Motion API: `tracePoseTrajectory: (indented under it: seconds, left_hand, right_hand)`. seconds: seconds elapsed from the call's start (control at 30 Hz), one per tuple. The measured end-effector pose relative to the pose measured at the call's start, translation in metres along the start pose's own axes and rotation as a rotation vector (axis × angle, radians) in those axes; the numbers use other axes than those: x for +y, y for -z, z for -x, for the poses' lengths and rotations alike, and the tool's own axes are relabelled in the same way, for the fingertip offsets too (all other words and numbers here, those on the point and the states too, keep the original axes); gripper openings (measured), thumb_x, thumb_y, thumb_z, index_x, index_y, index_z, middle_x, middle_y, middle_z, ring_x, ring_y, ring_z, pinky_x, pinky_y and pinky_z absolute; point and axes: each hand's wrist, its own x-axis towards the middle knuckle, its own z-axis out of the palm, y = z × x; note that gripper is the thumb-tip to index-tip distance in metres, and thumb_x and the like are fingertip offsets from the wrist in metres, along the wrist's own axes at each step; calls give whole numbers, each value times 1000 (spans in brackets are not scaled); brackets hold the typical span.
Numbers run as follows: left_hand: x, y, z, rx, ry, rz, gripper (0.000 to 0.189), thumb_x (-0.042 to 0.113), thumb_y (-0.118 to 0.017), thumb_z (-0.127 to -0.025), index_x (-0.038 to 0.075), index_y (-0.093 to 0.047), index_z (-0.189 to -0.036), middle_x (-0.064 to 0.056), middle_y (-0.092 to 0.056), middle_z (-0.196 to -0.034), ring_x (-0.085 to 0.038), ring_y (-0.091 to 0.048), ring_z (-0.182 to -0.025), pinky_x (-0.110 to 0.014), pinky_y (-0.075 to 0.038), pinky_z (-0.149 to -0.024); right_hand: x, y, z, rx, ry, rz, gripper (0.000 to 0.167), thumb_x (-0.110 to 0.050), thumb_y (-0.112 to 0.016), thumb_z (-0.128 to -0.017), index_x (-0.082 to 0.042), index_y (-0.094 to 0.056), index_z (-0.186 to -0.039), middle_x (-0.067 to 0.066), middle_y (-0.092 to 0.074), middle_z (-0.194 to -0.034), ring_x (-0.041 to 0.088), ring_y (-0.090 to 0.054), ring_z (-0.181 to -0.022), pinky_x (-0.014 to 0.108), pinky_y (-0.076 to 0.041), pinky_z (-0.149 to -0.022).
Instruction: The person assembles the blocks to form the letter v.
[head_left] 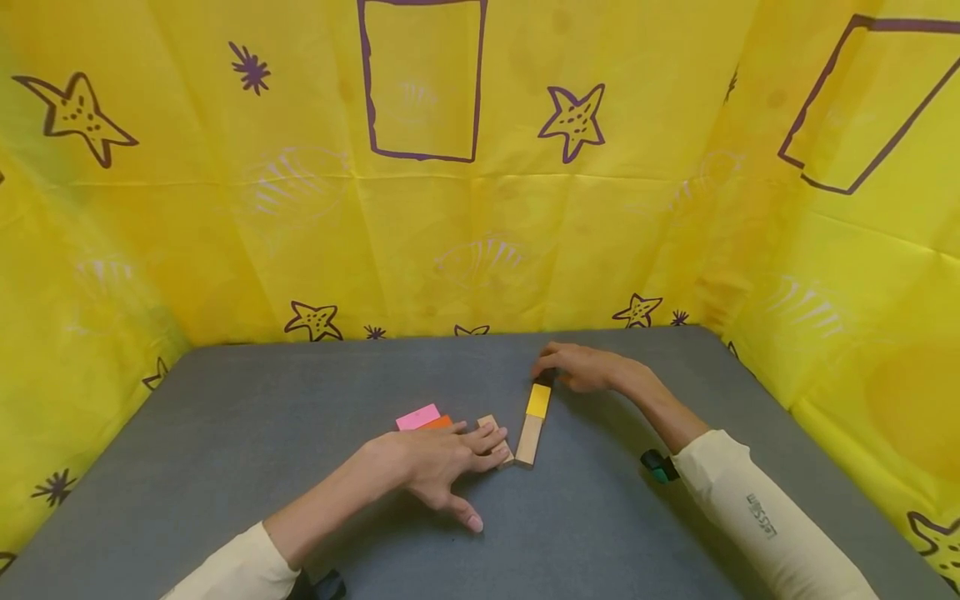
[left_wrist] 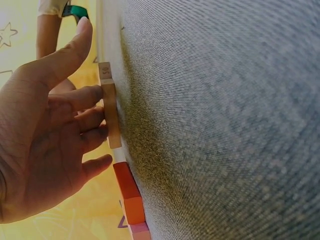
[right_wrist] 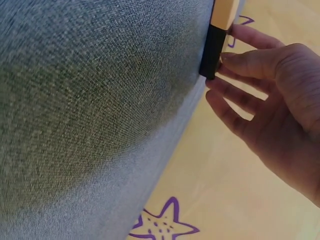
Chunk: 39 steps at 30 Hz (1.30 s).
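My right hand (head_left: pixel 581 365) is at the far end of a short row of blocks, where its thumb and fingertips hold a black block (right_wrist: pixel 214 50). Toward me along that row come a yellow block (head_left: pixel 538 401) and a plain wooden block (head_left: pixel 528 442). Beside the row lies another plain wooden block (left_wrist: pixel 111 112), and the extended fingers of my left hand (head_left: pixel 438 462) rest on it, thumb spread away. Left of those fingers are an orange block (left_wrist: pixel 127 182) and a pink block (head_left: pixel 417 417), side by side; the left hand partly hides the orange one in the head view.
All the blocks lie on a grey cloth-covered table (head_left: pixel 285 450). A yellow curtain (head_left: pixel 420 250) printed with starfish and fish surrounds its back and sides. Dark bands show at both wrists, the right wristband (head_left: pixel 658 467) having a green part.
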Motion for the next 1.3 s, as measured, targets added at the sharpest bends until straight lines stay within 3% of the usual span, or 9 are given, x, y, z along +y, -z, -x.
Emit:
tracePoseTrajectory:
  seconds: [0.23,0.4,0.7,0.87,0.93,1.07,1.1,1.2,1.3]
  left_hand:
    - [0,1,0,2,5,-6,97,70,-64,-92,23,-25,-167,0,-12,-178,-19,-13,-166,-48,-20,-135]
    - [1,-1,-1,-4,-9,-5,96,69,-64,-92,23,-25,-167,0,-12,-178,-18,-13,-166,-48,-20,-135]
    - [0,0,0,-5,-8,13,96,69,-64,-93,23,-25,-167,0,-11,-178,-19,-12,-166,-48,-20,-135]
    - [-1,-1,0,4,-9,6,96,68,-64,-93,21,-25,-167,-2,-12,-178,-21,-12,-166,-49,-20,-135]
    - [-1,-2,0,6,-19,8,96,68,-64,-94,20,-25,-167,-3,-12,-178,-21,-12,-166,-51,-20,-134]
    - [0,-2,1,-2,-17,21,95,67,-64,-94,21,-25,-167,-2,-12,-178,-20,-11,-166,-51,-19,-134]
    - [0,-2,1,-1,-15,20,95,67,-64,-94,21,-25,-167,-2,-12,-178,-20,-12,-166,-51,-20,-134]
    - [0,-2,1,2,-9,17,96,67,-64,-93,22,-25,-167,-2,-11,-178,-18,-12,-166,-50,-19,-135]
    - [1,-1,1,5,-7,16,96,68,-64,-93,22,-24,-167,-1,-11,-178,-17,-11,-166,-49,-19,-135]
  right_hand:
    - [1,6,3,-75,-4,34,50,13,-50,-98,-9,-62,-141,23,-53,-150,40,-53,-137,58,-47,-114]
    - [-3,14,13,-116,13,103,68,19,-49,-92,-13,-53,-152,24,-38,-166,45,-40,-152,60,-44,-118]
    - [-7,9,35,-115,165,201,87,19,-55,-77,-19,-53,-155,9,-43,-167,35,-39,-156,38,-53,-92]
    - [0,0,39,-72,193,198,87,18,-53,-75,-22,-56,-153,9,-45,-166,35,-47,-151,25,-43,-69]
    - [2,-3,40,-85,183,153,87,18,-50,-76,-22,-55,-153,9,-45,-166,33,-62,-132,21,-32,-58]
    - [4,-7,40,-111,150,61,87,19,-45,-77,-21,-56,-152,8,-46,-165,28,-64,-116,20,-20,-52]
    - [4,-7,40,-115,138,48,87,20,-44,-77,-22,-56,-152,7,-46,-166,27,-64,-116,20,-19,-52]
    - [4,-6,39,-101,135,40,85,20,-43,-77,-21,-59,-150,8,-48,-164,30,-57,-139,20,-21,-52]
    - [5,-5,37,-91,141,41,85,21,-44,-76,-20,-61,-148,8,-50,-163,34,-53,-145,20,-26,-56]
